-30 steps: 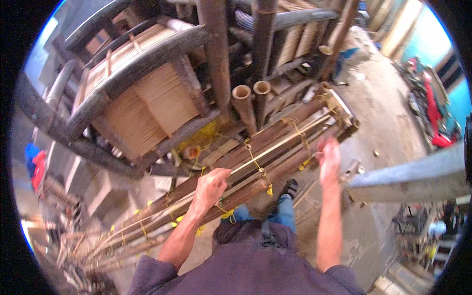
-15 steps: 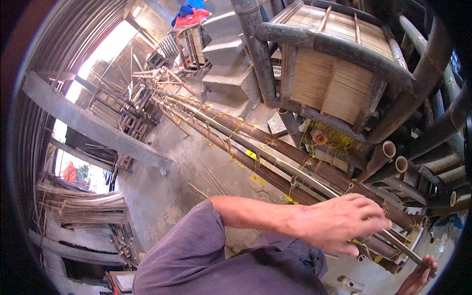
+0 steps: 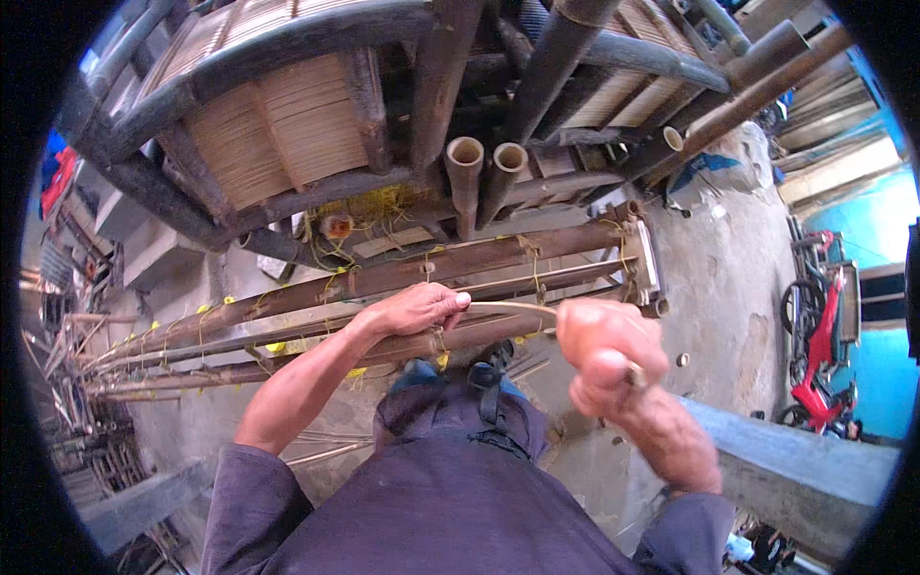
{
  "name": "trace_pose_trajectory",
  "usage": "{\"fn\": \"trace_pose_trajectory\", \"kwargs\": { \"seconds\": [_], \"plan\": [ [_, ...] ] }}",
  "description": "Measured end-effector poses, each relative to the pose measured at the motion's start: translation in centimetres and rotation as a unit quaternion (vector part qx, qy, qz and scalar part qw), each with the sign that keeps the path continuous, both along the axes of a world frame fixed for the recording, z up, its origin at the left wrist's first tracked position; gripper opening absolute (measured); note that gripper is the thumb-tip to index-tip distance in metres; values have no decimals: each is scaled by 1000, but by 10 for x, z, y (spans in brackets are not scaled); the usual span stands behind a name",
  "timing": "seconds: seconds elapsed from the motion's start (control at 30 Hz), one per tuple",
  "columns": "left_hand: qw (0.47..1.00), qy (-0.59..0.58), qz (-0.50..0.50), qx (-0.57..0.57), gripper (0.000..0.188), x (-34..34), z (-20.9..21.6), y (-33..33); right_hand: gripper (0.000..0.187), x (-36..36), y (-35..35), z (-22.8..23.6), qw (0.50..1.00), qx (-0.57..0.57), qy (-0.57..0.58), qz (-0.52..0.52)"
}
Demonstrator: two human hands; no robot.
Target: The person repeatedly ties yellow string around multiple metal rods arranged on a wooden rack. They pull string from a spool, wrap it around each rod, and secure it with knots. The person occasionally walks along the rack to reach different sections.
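A thin bamboo strip point(image 3: 513, 306) runs between my two hands, slightly bowed. My left hand point(image 3: 422, 310) pinches one end, thumb along the top. My right hand point(image 3: 613, 350) is wrapped round the other end in a fist, somewhat smeared by motion. A small brownish tip pokes out beside the right thumb; I cannot make out what it belongs to. Just beyond and under my hands lies a long frame of brown bamboo poles point(image 3: 479, 257), tied along its length with yellow string point(image 3: 535, 257).
Dark bamboo furniture with slatted panels point(image 3: 278, 129) stands beyond the frame, with open-ended bamboo tubes point(image 3: 465, 163) near it. A concrete beam point(image 3: 795, 474) lies at lower right. At far right a red motorcycle point(image 3: 819, 350) stands by a blue wall point(image 3: 877, 383). Steps point(image 3: 144, 230) rise at left.
My view has swung right. My right hand, earlier at the lower right edge on a strip's end, is now in front of me. My left hand has gone from loose fingers to pinching the strip.
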State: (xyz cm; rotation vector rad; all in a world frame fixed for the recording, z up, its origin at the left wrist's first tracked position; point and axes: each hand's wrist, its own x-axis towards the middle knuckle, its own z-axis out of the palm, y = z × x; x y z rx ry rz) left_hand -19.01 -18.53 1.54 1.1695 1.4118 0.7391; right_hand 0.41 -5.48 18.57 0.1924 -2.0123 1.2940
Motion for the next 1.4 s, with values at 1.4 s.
{"fn": "trace_pose_trajectory", "kwargs": {
  "seconds": [1.4],
  "plan": [
    [903, 385, 156, 109, 16, 50, -17, 59, 42, 226, -15, -319, 756, -354, -516, -193]
  ]
}}
